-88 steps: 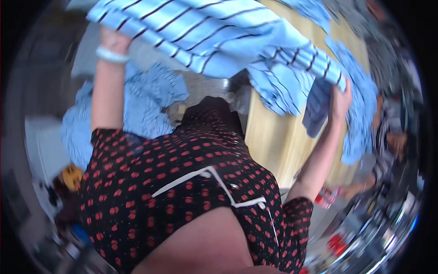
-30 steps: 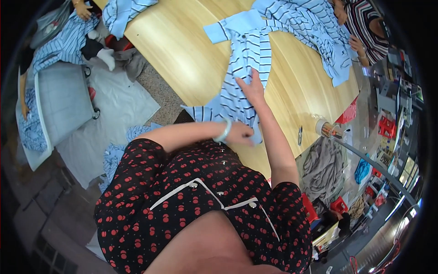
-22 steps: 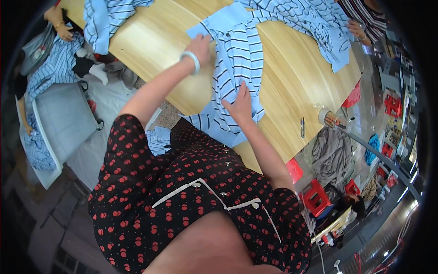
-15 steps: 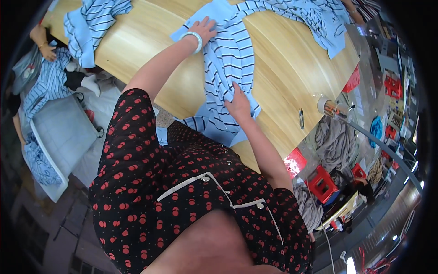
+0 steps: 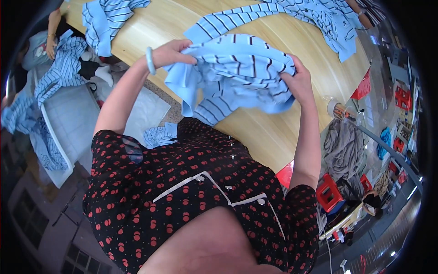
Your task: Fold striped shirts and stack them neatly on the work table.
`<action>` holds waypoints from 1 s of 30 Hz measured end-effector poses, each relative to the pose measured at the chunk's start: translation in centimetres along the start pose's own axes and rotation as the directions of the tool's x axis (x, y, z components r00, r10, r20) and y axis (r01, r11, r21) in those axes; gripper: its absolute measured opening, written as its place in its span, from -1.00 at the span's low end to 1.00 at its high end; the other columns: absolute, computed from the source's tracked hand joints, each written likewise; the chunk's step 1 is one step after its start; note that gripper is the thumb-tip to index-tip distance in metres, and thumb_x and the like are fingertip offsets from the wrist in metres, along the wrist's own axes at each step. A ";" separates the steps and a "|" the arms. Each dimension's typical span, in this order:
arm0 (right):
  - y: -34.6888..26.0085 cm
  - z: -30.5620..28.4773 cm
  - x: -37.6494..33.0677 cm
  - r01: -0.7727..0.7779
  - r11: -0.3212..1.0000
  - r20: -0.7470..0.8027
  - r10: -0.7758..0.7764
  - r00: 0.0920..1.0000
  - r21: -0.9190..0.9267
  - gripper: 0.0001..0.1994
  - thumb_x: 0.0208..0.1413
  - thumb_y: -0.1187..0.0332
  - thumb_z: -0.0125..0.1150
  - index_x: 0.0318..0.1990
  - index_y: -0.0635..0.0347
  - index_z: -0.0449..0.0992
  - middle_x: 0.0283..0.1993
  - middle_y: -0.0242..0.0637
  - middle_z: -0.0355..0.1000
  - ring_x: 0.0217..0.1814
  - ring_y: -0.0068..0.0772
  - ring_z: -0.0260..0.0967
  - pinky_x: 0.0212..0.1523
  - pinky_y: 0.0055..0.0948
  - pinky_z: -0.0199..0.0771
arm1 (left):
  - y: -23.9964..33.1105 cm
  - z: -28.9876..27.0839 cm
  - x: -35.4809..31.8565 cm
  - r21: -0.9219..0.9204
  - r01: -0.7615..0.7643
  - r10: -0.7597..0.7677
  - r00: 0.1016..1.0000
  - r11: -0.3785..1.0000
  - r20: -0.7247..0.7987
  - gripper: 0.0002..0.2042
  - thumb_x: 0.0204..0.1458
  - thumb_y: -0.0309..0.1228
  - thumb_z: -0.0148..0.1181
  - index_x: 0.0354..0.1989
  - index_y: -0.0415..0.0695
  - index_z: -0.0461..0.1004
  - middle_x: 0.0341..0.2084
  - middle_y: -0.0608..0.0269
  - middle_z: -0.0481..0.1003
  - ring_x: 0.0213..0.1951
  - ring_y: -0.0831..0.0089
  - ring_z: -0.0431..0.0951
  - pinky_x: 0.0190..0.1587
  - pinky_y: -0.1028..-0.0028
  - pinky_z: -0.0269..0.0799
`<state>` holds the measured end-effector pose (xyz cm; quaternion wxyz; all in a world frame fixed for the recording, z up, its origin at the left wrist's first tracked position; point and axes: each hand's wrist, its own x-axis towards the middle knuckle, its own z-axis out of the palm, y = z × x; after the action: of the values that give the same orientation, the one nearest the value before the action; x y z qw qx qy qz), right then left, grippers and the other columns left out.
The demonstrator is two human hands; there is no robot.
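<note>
Blouse: black with red spots, at 6 o'clock, nearest of all.
Left hand: at 11 o'clock; clenched on the left edge of the striped cloth, thumb on top; pale bracelet [image 5: 150, 60] at the wrist.
Right hand: at 2 o'clock; grasping the cloth's right edge.
Striped cloth [image 5: 246, 64]: light blue with dark stripes, at 12 o'clock; bunched between the two hands [image 5: 171, 52] [image 5: 299, 80], partly blurred, over the wooden surface [image 5: 269, 132].
Right side: tub of pencil-like sticks [image 5: 342, 111] between 2 and 3 o'clock; grey fabric [image 5: 344, 148] at 3; red stool [image 5: 329, 192] at 4.
Left side: pale bin [image 5: 73, 118] at 9 o'clock, more striped cloth draped over its edge.
Far side: a striped shirt [image 5: 107, 23] between 10 and 11 o'clock; a striped heap [image 5: 326, 23] between 1 and 2; a co-worker's hand [image 5: 51, 45] at 10.
</note>
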<state>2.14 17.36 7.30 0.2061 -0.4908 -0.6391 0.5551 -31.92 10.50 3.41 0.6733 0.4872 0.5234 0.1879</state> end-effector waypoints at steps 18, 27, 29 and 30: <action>6.3 17.6 2.7 0.721 0.427 0.456 -0.570 0.683 -0.546 -0.90 -0.24 0.52 -0.09 -0.52 0.18 0.37 -0.52 -0.25 0.23 -0.33 -0.29 0.20 -0.31 -0.37 0.20 | -7.5 2.4 3.4 0.414 0.109 0.008 0.963 0.904 -0.271 -0.73 -0.16 -0.19 0.09 -0.50 -0.18 0.43 -0.72 0.24 0.35 -0.61 0.51 0.31 -0.50 0.51 0.25; 3.1 17.7 -0.4 0.568 0.709 0.460 -0.374 0.805 -0.417 -0.92 -0.14 0.50 -0.04 -0.44 0.27 0.36 -0.53 -0.15 0.28 -0.43 -0.13 0.24 -0.40 -0.27 0.25 | -6.3 2.0 3.0 0.588 -0.013 0.168 0.963 0.809 -0.210 -0.84 -0.13 -0.34 0.03 -0.48 -0.18 0.38 -0.66 0.22 0.38 -0.57 0.44 0.35 -0.46 0.50 0.25; 0.1 17.0 -2.7 0.562 0.743 0.416 -0.410 0.812 -0.364 -0.91 -0.12 0.49 -0.04 -0.41 0.26 0.37 -0.54 -0.15 0.28 -0.43 -0.13 0.25 -0.39 -0.29 0.26 | -4.5 2.3 1.7 0.194 -0.087 0.121 0.978 0.977 -0.172 -0.86 -0.08 -0.38 -0.01 -0.48 -0.20 0.36 -0.68 0.40 0.31 -0.58 0.65 0.25 -0.49 0.62 0.19; -1.1 16.7 -3.6 0.560 0.770 0.372 -0.445 0.814 -0.305 -0.89 -0.10 0.48 -0.03 -0.39 0.26 0.38 -0.55 -0.14 0.29 -0.42 -0.13 0.26 -0.39 -0.30 0.27 | -4.1 2.6 1.1 0.199 -0.090 0.124 0.978 0.976 -0.167 -0.86 -0.08 -0.38 -0.01 -0.48 -0.20 0.36 -0.68 0.40 0.31 -0.58 0.65 0.25 -0.49 0.62 0.19</action>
<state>-10.27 5.91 4.37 0.1513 -0.2480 -0.8699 0.3986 -30.18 8.31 -0.71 0.5629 0.5581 0.5701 0.2160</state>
